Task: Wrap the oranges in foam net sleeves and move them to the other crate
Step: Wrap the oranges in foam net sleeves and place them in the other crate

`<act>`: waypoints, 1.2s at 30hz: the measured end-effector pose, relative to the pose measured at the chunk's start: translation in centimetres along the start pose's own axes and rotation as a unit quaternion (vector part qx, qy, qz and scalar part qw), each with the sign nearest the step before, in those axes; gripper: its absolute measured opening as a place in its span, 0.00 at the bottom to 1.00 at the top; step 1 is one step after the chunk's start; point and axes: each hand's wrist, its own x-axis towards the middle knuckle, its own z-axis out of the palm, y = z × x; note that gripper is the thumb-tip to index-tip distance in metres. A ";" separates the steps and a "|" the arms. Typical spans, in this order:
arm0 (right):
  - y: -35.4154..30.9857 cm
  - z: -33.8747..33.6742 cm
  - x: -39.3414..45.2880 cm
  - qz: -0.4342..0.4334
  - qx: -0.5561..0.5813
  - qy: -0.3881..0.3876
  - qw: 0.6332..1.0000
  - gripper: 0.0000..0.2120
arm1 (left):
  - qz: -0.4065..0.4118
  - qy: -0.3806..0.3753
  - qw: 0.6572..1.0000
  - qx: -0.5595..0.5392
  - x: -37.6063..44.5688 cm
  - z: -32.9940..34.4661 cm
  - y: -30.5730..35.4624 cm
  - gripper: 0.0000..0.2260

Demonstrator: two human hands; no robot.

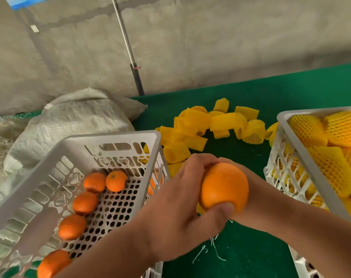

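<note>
Left hand (176, 205) clasping a bare round orange (224, 186) between thumb and curled fingers, above the green table surface (250, 247) between two white perforated plastic crates. Right hand (248, 199) lies behind the fruit; its grip cannot be told. Loose yellow foam net sleeves (208, 125) lie beyond

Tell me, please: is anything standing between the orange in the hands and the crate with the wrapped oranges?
Nothing visible blocks it. The bare orange, gripped by the left hand, has only open green table between it and the right crate. The right hand lies mostly hidden behind the orange.
</note>
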 end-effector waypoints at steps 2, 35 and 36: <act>0.1 -0.1 0.0 0.009 0.033 0.010 0.999 0.19 | 0.003 -0.003 1.000 -0.009 0.3 0.2 0.1 0.25; -0.6 0.6 0.0 -0.002 -0.200 0.049 0.979 0.31 | -0.113 0.007 0.984 0.139 1.2 -0.1 -2.1 0.25; -0.9 0.6 0.0 -0.010 -0.218 0.054 0.975 0.31 | -0.113 0.007 0.984 0.137 1.2 0.0 -2.1 0.22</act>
